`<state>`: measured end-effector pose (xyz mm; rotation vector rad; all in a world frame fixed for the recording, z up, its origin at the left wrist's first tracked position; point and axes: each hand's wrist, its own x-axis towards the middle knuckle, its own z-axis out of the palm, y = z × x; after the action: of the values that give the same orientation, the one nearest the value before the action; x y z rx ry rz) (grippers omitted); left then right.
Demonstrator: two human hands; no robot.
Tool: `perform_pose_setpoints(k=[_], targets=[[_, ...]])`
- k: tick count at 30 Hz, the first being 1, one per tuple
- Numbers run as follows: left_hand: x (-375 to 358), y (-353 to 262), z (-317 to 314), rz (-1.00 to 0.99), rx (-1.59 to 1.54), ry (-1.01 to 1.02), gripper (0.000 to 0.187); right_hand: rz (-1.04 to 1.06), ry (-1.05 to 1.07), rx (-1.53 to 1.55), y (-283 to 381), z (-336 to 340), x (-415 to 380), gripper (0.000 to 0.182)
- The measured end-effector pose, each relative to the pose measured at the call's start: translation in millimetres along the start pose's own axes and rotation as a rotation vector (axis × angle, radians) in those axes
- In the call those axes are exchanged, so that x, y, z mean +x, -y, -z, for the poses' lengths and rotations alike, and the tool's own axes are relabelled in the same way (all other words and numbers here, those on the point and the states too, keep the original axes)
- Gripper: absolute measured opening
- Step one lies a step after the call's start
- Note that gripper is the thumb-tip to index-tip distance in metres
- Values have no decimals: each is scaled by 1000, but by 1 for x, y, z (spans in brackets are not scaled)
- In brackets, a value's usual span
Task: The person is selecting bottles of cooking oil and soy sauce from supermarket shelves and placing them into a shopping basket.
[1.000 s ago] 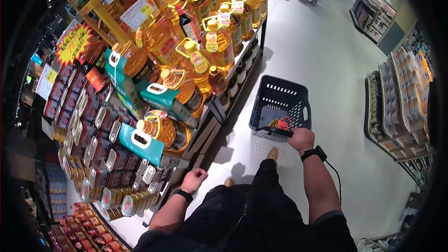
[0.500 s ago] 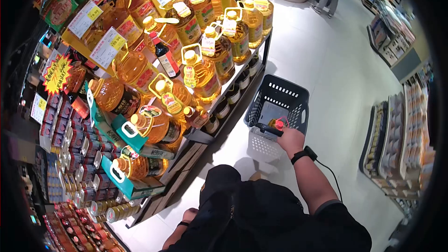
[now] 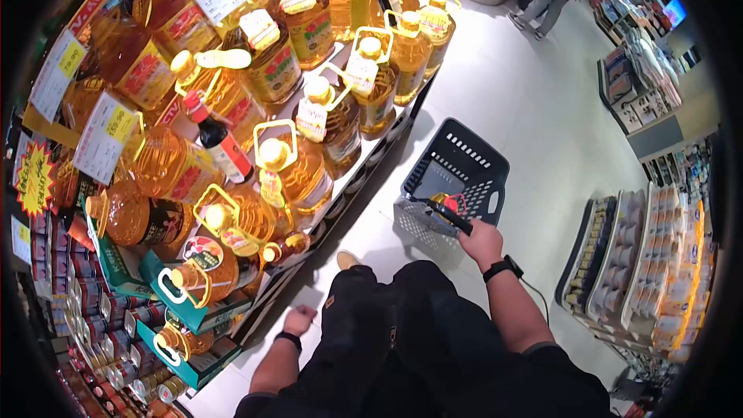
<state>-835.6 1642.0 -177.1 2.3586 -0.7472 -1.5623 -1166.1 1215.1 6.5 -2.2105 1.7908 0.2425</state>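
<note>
My right hand (image 3: 481, 241) is wrapped round the black handle of a dark grey shopping basket (image 3: 491, 200). The basket looks like the pull-along kind and is low, near the floor, in front of me. A red-topped item (image 3: 451, 203) shows inside it by the handle; its lower part is hidden. At my left side hangs my left hand (image 3: 299, 319), its fingers curled in with nothing visible in them. Closest to that hand is the display shelf with large bottles of cooking oil (image 3: 303, 174). A dark sauce bottle (image 3: 219, 139) with a red cap stands among them.
Green cartons (image 3: 190, 369) form the near corner of the oil display. Stacked cans (image 3: 147, 383) are at lower left. Shelves of packaged goods (image 3: 619, 263) line the right side. Further up the aisle stands a person (image 3: 546, 4) in grey trousers.
My view has shifted forward along the oil display, which now appears larger. My left hand has come further into view. My right hand keeps hold of the basket handle.
</note>
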Motion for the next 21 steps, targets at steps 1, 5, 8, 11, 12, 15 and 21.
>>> perform_pose_setpoints(k=[1,5,8,11,12,15,21], targets=[[8,-33,16,33,-123,-97,34,7,0,-2,-8,7,9,33],[36,-146,50,-96,-425,-252,21,178,88,206,-48,24,61,34],[19,-217,34,-111,-474,-367,18,292,314,512,-86,27,94,35],[10,-248,-19,-81,-604,-440,18,303,441,580,-106,47,122,41],[-2,-260,-38,-21,-636,-420,18,314,481,597,-112,54,129,47],[-18,-297,-88,122,-692,-400,16,317,626,420,-120,75,168,51],[-25,-337,-125,224,-721,-434,17,518,734,391,-136,85,213,54]])
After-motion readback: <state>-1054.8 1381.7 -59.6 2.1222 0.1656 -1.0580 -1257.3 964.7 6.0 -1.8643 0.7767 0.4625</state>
